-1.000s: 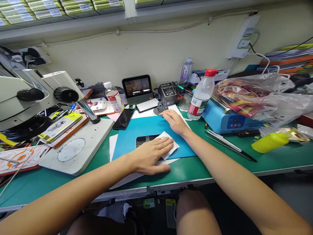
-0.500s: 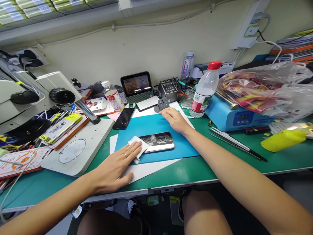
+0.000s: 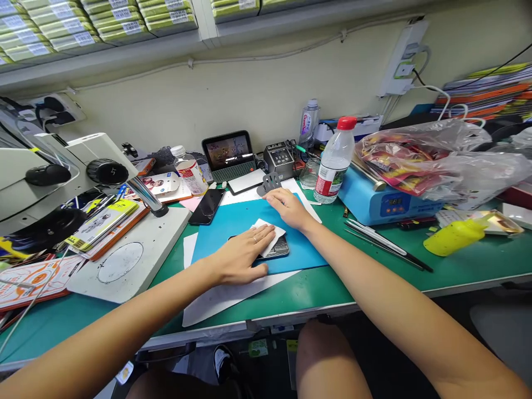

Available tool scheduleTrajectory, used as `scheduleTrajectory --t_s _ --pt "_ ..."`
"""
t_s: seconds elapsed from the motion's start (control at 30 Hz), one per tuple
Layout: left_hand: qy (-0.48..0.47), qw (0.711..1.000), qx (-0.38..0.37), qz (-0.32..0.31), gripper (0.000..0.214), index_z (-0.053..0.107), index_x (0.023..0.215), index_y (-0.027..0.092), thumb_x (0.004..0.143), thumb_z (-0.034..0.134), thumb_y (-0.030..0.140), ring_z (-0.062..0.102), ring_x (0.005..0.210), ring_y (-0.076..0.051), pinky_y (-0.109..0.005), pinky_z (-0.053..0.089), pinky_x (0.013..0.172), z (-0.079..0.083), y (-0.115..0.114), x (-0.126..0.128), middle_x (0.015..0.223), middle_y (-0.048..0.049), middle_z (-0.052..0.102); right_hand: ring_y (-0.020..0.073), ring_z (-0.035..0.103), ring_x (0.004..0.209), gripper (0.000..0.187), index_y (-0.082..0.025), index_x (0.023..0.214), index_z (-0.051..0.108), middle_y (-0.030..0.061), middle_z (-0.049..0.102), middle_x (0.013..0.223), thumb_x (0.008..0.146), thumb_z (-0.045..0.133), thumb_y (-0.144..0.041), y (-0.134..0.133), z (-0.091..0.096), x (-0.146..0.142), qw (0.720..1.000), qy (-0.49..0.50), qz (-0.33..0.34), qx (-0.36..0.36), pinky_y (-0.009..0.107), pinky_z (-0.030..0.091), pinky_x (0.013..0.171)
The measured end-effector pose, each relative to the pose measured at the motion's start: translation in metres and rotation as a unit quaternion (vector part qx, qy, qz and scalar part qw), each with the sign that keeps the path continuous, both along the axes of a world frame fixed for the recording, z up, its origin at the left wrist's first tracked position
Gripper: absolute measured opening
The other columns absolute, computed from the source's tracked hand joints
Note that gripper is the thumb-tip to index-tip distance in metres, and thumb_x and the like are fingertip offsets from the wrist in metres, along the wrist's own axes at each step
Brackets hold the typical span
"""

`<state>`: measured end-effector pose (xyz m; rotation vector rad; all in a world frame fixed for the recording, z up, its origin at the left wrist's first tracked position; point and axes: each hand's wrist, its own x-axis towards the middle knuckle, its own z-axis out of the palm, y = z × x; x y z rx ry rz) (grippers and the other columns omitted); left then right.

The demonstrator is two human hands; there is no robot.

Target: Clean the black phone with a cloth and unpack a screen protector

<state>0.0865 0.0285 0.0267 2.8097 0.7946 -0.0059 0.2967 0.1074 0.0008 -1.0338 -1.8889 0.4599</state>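
My left hand (image 3: 239,256) lies flat with fingers stretched out, pressing a white wipe (image 3: 268,234) onto a phone (image 3: 278,249) that lies on a blue mat (image 3: 253,227). Most of the phone is hidden under the hand and wipe. My right hand (image 3: 288,208) rests palm down on the far edge of the blue mat, its fingers near a small grey metal stand (image 3: 269,182). It holds nothing that I can see.
A microscope (image 3: 62,177) with a white base (image 3: 128,257) stands at the left. A black phone (image 3: 205,206), small screen (image 3: 228,151), water bottle (image 3: 332,160), blue heating unit (image 3: 386,202), tweezers (image 3: 386,244) and yellow bottle (image 3: 455,237) surround the mat. White paper (image 3: 216,296) overhangs the green table's front edge.
My left hand slid the wipe left off the phone, then back right over it. The right hand stayed in place on the mat's far edge.
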Motion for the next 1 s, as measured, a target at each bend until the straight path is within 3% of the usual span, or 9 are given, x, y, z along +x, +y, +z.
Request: scheduleTrajectory --t_s 0.13,0.23,0.4,0.5,0.6,0.67,0.77,0.9,1.0 --pt "-0.027 1.0 0.011 -0.01 0.079 0.025 0.153 0.004 0.089 0.049 0.042 0.016 0.152 -0.029 -0.046 0.015 0.125 -0.004 -0.01 0.03 0.162 -0.0199 0.021 0.0241 0.061 0.108 0.046 -0.024 0.095 0.075 0.0077 0.072 0.106 0.097 0.043 -0.057 0.0 0.0 0.003 1.0 0.003 -0.003 -0.001 0.043 0.041 0.101" --pt "-0.048 0.998 0.018 -0.021 0.08 0.024 0.154 0.006 0.089 0.049 0.046 0.017 0.152 -0.029 -0.047 0.017 0.124 -0.007 -0.028 0.032 0.162 -0.0188 0.021 0.0245 0.06 0.111 0.048 -0.022 0.098 0.075 0.0093 0.071 0.108 0.096 0.043 -0.058 -0.001 -0.001 0.005 1.0 0.007 -0.001 -0.007 0.043 0.041 0.102" --pt "-0.038 0.999 0.03 0.011 0.076 0.017 0.157 0.013 0.094 0.047 0.041 0.014 0.153 -0.026 -0.045 0.019 0.125 -0.009 -0.055 -0.02 0.164 -0.013 0.017 0.0262 0.06 0.109 0.046 -0.024 0.095 0.076 0.0085 0.072 0.108 0.096 0.044 -0.058 0.001 -0.001 0.006 1.0 0.003 -0.003 -0.012 0.048 0.039 0.104" --pt "-0.023 0.997 0.037 0.068 0.072 0.013 0.158 0.015 0.096 0.044 0.036 0.015 0.152 -0.026 -0.046 0.02 0.125 -0.011 -0.06 -0.058 0.165 -0.0123 0.014 0.027 0.06 0.109 0.048 -0.024 0.093 0.076 0.0084 0.072 0.107 0.096 0.043 -0.06 0.001 0.0 0.005 1.0 0.001 -0.002 -0.011 0.048 0.04 0.103" --pt "-0.014 0.992 0.05 0.113 0.072 0.013 0.159 0.016 0.096 0.044 0.033 0.018 0.152 -0.028 -0.049 0.02 0.124 -0.012 -0.06 -0.074 0.164 -0.0129 0.015 0.0267 0.061 0.109 0.05 -0.024 0.092 0.076 0.0086 0.072 0.106 0.095 0.042 -0.061 0.001 0.001 0.003 1.0 -0.001 -0.001 -0.013 0.047 0.041 0.102" --pt "-0.012 0.991 0.052 0.124 0.073 0.016 0.158 0.014 0.094 0.045 0.034 0.018 0.151 -0.029 -0.051 0.019 0.124 -0.012 -0.056 -0.067 0.164 -0.0137 0.016 0.0267 0.061 0.109 0.05 -0.024 0.092 0.076 0.0087 0.072 0.107 0.095 0.042 -0.062 0.0 0.001 0.003 1.0 -0.002 -0.002 -0.012 0.047 0.041 0.102" --pt "-0.024 0.992 0.035 0.121 0.073 0.021 0.157 0.011 0.093 0.046 0.037 0.016 0.152 -0.029 -0.05 0.019 0.124 -0.011 -0.044 -0.038 0.163 -0.0158 0.017 0.0272 0.061 0.108 0.051 -0.024 0.094 0.076 0.0093 0.072 0.107 0.095 0.043 -0.062 0.001 0.0 0.003 1.0 -0.004 -0.004 -0.008 0.049 0.04 0.103" --pt "-0.054 0.995 0.011 0.081 0.075 0.026 0.155 0.008 0.093 0.045 0.046 0.017 0.152 -0.028 -0.047 0.018 0.124 -0.01 -0.024 0.011 0.162 -0.0171 0.019 0.0269 0.061 0.11 0.052 -0.024 0.097 0.076 0.0098 0.072 0.109 0.095 0.042 -0.063 0.001 0.001 0.004 1.0 -0.012 -0.003 -0.008 0.048 0.039 0.103" --pt "-0.062 0.997 -0.004 0.055 0.079 0.027 0.154 0.005 0.094 0.044 0.053 0.017 0.152 -0.03 -0.046 0.017 0.124 -0.011 -0.018 0.032 0.162 -0.0184 0.02 0.0262 0.061 0.11 0.052 -0.023 0.098 0.076 0.0098 0.072 0.109 0.096 0.041 -0.061 0.001 0.001 0.004 1.0 -0.017 0.007 -0.01 0.047 0.04 0.103"
